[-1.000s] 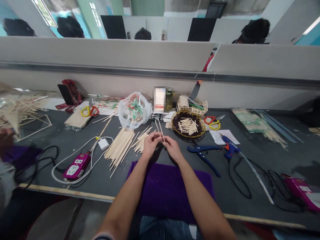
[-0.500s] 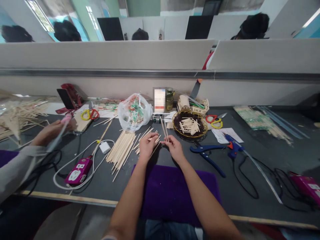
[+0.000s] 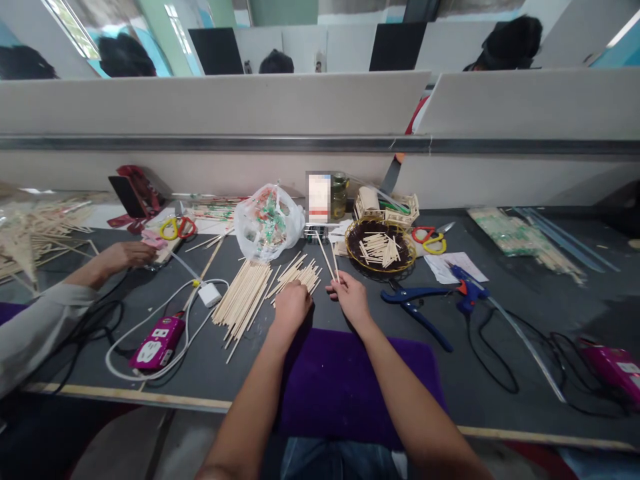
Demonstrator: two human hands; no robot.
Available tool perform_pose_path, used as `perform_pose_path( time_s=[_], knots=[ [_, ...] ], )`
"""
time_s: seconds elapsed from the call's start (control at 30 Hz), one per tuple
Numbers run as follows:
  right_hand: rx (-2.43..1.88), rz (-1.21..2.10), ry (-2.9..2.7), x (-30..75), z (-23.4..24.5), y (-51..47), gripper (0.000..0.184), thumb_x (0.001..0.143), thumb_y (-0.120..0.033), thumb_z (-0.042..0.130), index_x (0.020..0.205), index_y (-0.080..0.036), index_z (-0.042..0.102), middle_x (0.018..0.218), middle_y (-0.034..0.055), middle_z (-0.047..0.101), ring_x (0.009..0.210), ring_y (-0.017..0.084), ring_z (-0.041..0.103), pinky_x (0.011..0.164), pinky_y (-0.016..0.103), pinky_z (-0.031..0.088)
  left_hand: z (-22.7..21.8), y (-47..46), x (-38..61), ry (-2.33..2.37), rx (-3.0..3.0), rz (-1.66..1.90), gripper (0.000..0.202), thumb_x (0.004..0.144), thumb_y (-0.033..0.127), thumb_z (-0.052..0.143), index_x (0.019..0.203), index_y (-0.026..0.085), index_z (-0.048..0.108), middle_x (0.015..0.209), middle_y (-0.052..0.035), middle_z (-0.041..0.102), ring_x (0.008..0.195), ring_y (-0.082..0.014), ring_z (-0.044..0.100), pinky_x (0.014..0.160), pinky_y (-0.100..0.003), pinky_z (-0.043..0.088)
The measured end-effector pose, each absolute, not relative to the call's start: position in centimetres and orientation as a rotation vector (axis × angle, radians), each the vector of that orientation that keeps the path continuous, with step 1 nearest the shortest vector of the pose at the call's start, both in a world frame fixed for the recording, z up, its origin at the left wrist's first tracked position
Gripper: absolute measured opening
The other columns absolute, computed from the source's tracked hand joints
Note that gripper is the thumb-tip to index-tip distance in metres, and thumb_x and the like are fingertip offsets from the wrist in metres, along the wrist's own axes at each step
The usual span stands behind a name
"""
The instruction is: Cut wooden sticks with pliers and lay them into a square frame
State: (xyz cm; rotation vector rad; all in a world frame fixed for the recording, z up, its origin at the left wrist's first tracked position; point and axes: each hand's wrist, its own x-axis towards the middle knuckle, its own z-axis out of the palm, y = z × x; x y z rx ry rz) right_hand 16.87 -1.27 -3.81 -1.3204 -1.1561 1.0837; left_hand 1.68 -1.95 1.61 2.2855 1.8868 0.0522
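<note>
Person at the bench: right hand (image 3: 349, 293) pinches two thin sticks (image 3: 326, 253), far ends pointing away. Left hand (image 3: 291, 307) curled at the near edge of the short stick pile (image 3: 306, 275), grip hidden. Longer sticks (image 3: 243, 293) left of that. Basket (image 3: 404, 241) of cut sticks beyond right hand. Blue-handled tool (image 3: 423, 293), glue gun (image 3: 469, 291) further right. Co-worker's hand (image 3: 117, 259) far left, on something pink (image 3: 154, 240).
</note>
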Motion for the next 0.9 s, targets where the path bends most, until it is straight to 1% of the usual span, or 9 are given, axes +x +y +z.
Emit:
perform_pose_path(
  time_s=[0.07,0.13,0.23,0.33,0.4,0.47,0.57,0.73,0.9],
  knots=[
    [-1.359,1.052,-1.168,17.1,-3.8,-1.3,0.032,0.08,-0.034,0.055,0.108,-0.02,0.064,0.092,0.007,0.071,0.08,0.021,0.071,0.065,0.032,0.059,1.6,-1.9,1.6,1.914,2.265,0.051,0.022,0.083,0.02,0.05,0.08,0.014,0.07,0.091,-0.0139,0.066,0.091,-0.0255,0.063,0.067,-0.03,0.042],
    [-1.422,0.973,-1.227,17.2,-3.8,-1.3,0.027,0.082,-0.031,0.053,0.104,-0.022,0.066,0.095,0.0065,0.072,0.083,0.021,0.07,0.073,0.034,0.057,1.6,-1.8,1.3,1.923,2.228,0.088,0.021,0.081,0.021,0.051,0.078,0.014,0.07,0.09,-0.0137,0.067,0.088,-0.0251,0.063,0.066,-0.029,0.042],
    [-1.475,0.855,-1.278,17.5,-3.4,-1.3,0.022,0.083,-0.028,0.05,0.097,-0.022,0.066,0.097,0.0072,0.073,0.09,0.022,0.068,0.083,0.037,0.053,1.4,-1.6,0.5,1.923,2.074,0.289,0.016,0.077,0.024,0.055,0.072,0.016,0.068,0.083,-0.0099,0.068,0.079,-0.0222,0.063,0.064,-0.028,0.041],
    [-1.313,1.01,-1.169,17.6,-2.6,-1.4,0.019,0.083,-0.031,0.05,0.094,-0.021,0.061,0.101,0.0087,0.073,0.093,0.022,0.068,0.084,0.039,0.053,1.2,-1.1,0.4,1.764,1.838,0.633,0.014,0.075,0.024,0.055,0.067,0.017,0.064,0.067,-0.0027,0.065,0.064,-0.0163,0.06,0.062,-0.026,0.041],
    [-1.142,1.191,-1.097,17.5,-1.9,-1.6,0.02,0.081,-0.035,0.055,0.095,-0.021,0.06,0.101,0.0088,0.073,0.094,0.022,0.069,0.085,0.039,0.053,1.2,-0.7,1.1,1.562,1.78,0.846,0.013,0.074,0.022,0.055,0.065,0.017,0.062,0.063,0.0001,0.062,0.061,-0.0135,0.057,0.061,-0.024,0.041],
    [-1.032,1.286,-1.074,17.4,-1.2,-1.7,0.028,0.078,-0.037,0.061,0.101,-0.021,0.061,0.101,0.0091,0.073,0.095,0.023,0.069,0.089,0.041,0.052,1.2,-0.3,2.3,1.384,1.824,0.99,0.012,0.074,0.021,0.056,0.063,0.018,0.06,0.066,0.0003,0.062,0.064,-0.0126,0.056,0.063,-0.023,0.042],
    [-0.997,1.253,-1.089,17.5,-0.3,-1.8,0.034,0.076,-0.038,0.064,0.105,-0.02,0.064,0.106,0.0096,0.072,0.098,0.023,0.068,0.093,0.041,0.05,1.3,0.1,4.0,1.231,1.937,1.07,0.013,0.075,0.021,0.058,0.063,0.018,0.059,0.07,-0.0009,0.061,0.067,-0.0127,0.055,0.066,-0.024,0.043],
    [-1.011,1.068,-1.22,18.5,-0.1,-1.5,0.016,0.082,-0.034,0.058,0.085,-0.021,0.065,0.107,0.0084,0.071,0.108,0.024,0.064,0.097,0.04,0.047,0.5,0.6,4.9,1.103,1.975,1.126,0.014,0.081,0.024,0.058,0.071,0.018,0.064,0.078,-0.0043,0.065,0.077,-0.0152,0.059,0.072,-0.026,0.046],
    [-1.229,0.922,-1.436,19.0,-1.0,-1.6,0.015,0.086,-0.028,0.049,0.092,-0.024,0.063,0.098,0.0048,0.073,0.093,0.02,0.068,0.084,0.034,0.05,-0.9,0.8,3.2,1.262,1.794,1.089,0.012,0.08,0.024,0.06,0.08,0.019,0.07,0.082,-0.0045,0.071,0.079,-0.0165,0.064,0.074,-0.028,0.049]
  ],
)
